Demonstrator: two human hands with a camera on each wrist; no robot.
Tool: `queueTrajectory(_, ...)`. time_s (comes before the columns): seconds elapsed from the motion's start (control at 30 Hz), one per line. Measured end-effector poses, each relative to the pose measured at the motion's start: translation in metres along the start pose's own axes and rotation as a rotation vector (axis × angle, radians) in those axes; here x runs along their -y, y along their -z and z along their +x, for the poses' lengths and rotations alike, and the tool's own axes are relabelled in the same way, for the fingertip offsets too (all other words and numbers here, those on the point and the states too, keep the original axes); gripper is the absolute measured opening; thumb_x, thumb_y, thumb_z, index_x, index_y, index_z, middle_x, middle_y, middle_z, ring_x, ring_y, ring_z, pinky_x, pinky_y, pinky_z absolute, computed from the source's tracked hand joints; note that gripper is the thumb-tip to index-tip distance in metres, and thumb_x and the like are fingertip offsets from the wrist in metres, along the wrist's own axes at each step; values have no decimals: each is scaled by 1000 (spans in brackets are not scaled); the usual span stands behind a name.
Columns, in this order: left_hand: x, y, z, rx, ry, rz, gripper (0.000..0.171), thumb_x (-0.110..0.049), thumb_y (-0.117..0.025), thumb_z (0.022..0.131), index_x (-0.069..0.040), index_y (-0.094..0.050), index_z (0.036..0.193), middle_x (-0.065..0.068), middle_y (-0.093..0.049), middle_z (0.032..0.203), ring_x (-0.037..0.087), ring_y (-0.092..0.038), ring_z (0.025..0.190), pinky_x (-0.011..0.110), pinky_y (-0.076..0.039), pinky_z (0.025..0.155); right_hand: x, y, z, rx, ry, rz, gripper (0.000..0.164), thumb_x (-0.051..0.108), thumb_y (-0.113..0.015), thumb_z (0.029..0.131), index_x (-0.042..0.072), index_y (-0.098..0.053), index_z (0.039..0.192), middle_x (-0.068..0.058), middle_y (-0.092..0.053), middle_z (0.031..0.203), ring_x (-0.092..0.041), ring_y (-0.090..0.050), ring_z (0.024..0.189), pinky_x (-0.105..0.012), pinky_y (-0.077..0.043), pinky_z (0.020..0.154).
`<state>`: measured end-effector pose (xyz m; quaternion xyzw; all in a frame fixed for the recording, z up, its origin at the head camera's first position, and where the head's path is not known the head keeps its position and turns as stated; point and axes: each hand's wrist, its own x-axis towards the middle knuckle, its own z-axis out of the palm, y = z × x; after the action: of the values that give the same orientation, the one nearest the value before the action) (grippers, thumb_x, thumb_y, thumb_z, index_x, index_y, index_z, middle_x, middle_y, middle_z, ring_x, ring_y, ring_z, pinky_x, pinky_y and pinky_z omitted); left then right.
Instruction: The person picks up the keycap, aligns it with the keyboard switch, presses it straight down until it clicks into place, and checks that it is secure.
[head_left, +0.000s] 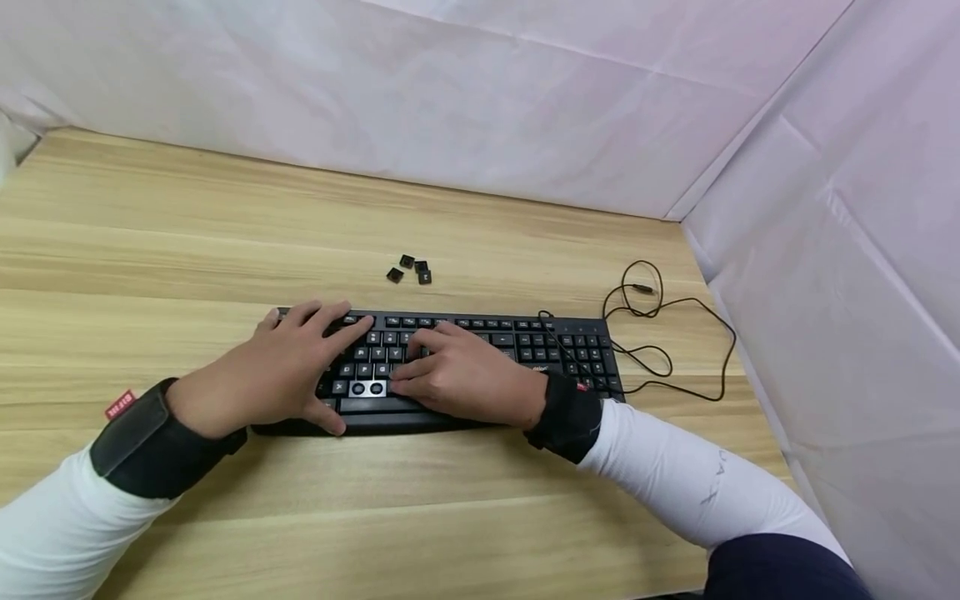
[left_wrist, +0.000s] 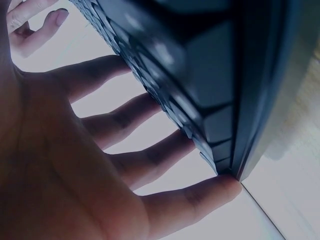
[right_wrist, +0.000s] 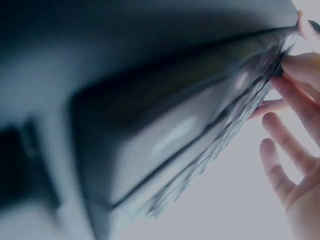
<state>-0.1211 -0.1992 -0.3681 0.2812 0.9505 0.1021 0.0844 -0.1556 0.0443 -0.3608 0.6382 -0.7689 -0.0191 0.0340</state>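
Left hand (head_left: 288,371), fingers spread straight, over the left end of a black full-size keyboard (head_left: 386,406) on a wood-grain surface (head_left: 420,517), pale-lettered keys (head_left: 394,353), two bare sockets (head_left: 358,388), four loose keycaps (head_left: 424,277) beyond its far edge, right hand (head_left: 465,375) pinching a dark keycap (right_wrist: 278,70), black cable (head_left: 642,289) at right

The bench (head_left: 187,212) has a pale, streaked wood-grain surface. White creased sheeting (head_left: 375,100) walls the far edge; a second sheet (head_left: 847,250) lines the right, meeting it at a corner (head_left: 681,218). Both show pinkish tint.
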Motion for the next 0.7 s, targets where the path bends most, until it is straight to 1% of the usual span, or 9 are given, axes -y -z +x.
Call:
queueTrajectory(0.07,0,-1,0,4,5,-3,123,-75,-70,48,-8,-36,146,26,-34,144,47,-30,123,76,-33,86,2,-1,1,0,-6,-12,24,21,-58,93,24,-72,111,15,-67,114,-15,-50,103,-31,-42,76)
queueTrajectory(0.17,1,-2,0,3,7,-3,123,-76,-70,48,-8,-35,146,26,-33,144,46,-30,123,76,-32,86,4,-3,-1,-3,-24,-20,24,22,-58,92,24,-72,112,13,-67,116,-15,-49,105,-31,-43,78)
queueTrajectory(0.3,1,-1,0,-3,-3,2,123,-75,-71,49,-8,-35,146,26,-34,144,46,-30,123,76,-33,86,7,-5,-4,4,-45,-2,25,20,-57,92,24,-72,112,4,-63,122,-18,-47,109,-35,-45,85)
queueTrajectory(0.4,0,0,-1,-8,-4,2,123,-74,-72,49,-8,-35,146,27,-34,144,47,-29,123,76,-32,86,8,-5,-5,14,-71,5,26,20,-56,92,25,-72,112,-3,-58,123,-20,-45,112,-37,-45,85)
queueTrajectory(0.47,1,0,-1,-14,-3,2,123,-74,-72,49,-8,-36,146,27,-34,144,48,-29,123,76,-32,86,8,-4,-5,24,-89,7,25,23,-56,92,27,-71,112,-4,-56,121,-21,-44,111,-37,-45,83)
queueTrajectory(0.6,1,0,-1,-20,-5,5,123,-74,-72,49,-8,-36,145,27,-35,144,47,-30,123,76,-33,86,6,-1,-4,25,-101,73,25,25,-57,92,26,-72,112,-4,-57,116,-19,-45,106,-36,-46,82)
queueTrajectory(0.7,1,-2,-1,-13,-11,-3,123,-76,-70,49,-8,-35,146,27,-34,144,47,-30,123,76,-33,86,0,3,-3,2,-102,170,24,24,-59,90,21,-72,110,-4,-60,109,-15,-49,98,-33,-47,81)
